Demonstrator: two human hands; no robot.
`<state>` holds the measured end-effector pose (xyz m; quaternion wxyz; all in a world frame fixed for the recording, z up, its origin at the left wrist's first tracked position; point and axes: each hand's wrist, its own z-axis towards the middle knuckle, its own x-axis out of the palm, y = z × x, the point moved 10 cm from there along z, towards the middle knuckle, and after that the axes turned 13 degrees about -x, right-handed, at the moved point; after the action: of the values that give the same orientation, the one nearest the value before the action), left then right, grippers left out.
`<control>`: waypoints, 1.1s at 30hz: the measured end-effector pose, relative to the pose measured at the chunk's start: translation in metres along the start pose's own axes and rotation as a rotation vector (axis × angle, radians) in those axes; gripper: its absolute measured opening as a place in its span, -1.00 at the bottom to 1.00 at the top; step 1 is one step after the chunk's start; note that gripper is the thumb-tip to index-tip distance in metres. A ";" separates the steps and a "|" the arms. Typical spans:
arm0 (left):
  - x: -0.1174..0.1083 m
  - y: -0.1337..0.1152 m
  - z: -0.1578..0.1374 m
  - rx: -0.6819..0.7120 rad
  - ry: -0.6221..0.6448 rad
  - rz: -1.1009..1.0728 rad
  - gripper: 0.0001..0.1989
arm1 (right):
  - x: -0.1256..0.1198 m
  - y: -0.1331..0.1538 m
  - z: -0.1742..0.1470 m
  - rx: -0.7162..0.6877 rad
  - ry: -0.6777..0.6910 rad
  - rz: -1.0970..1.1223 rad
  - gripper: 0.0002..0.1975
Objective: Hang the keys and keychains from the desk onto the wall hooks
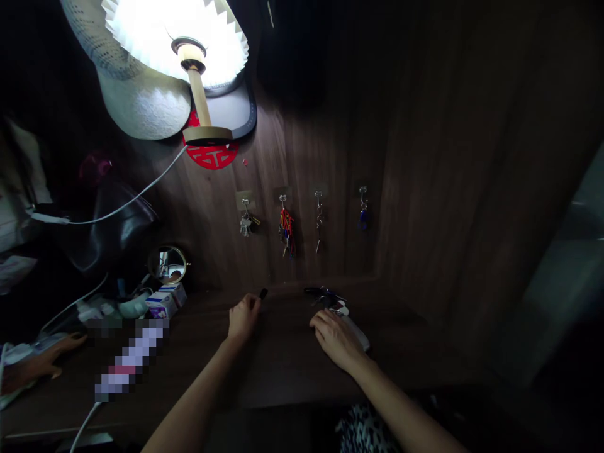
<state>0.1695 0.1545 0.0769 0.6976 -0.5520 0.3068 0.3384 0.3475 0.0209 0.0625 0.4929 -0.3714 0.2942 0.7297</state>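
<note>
My left hand (244, 318) is closed around a small dark object (263, 293) whose tip sticks out above my fingers. My right hand (336, 338) rests palm down on the dark wooden surface (283, 358), over a light elongated item (361, 336). Just beyond its fingertips lies a bunch of keys with a dark fob (325, 297). On the wooden wall panel above, four small hooks hold key sets: silver keys (246, 223), a red and multicoloured bunch (286, 231), a thin metal one (319, 221) and a blue tag (363, 217).
A lit table lamp (189, 44) with a wooden stem stands at the upper left, its white cord (127, 200) trailing left. A round mirror (168, 264), small boxes (165, 301), a dark bag (113, 226) and clutter fill the left side. A mannequin-like hand (44, 362) lies at far left.
</note>
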 end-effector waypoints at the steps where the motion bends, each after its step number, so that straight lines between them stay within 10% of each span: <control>1: -0.001 -0.002 -0.003 0.005 -0.006 -0.069 -0.76 | 0.000 0.000 0.000 -0.002 -0.001 0.002 -0.75; 16: 0.047 0.016 -0.046 -0.162 0.318 -1.185 -0.54 | 0.005 -0.006 0.001 -0.001 -0.013 0.049 -0.76; 27: 0.047 0.008 -0.050 -0.113 0.412 -1.184 -0.51 | 0.031 0.009 0.031 0.226 -0.266 0.740 -0.77; 33: 0.048 0.003 -0.051 -0.076 0.418 -1.059 -0.51 | 0.031 0.016 0.043 0.261 -0.381 0.738 -0.78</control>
<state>0.1923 0.1118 0.0259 0.6762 -0.7103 0.1075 -0.1632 0.3140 0.0650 0.0608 0.2875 -0.0347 0.4011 0.8690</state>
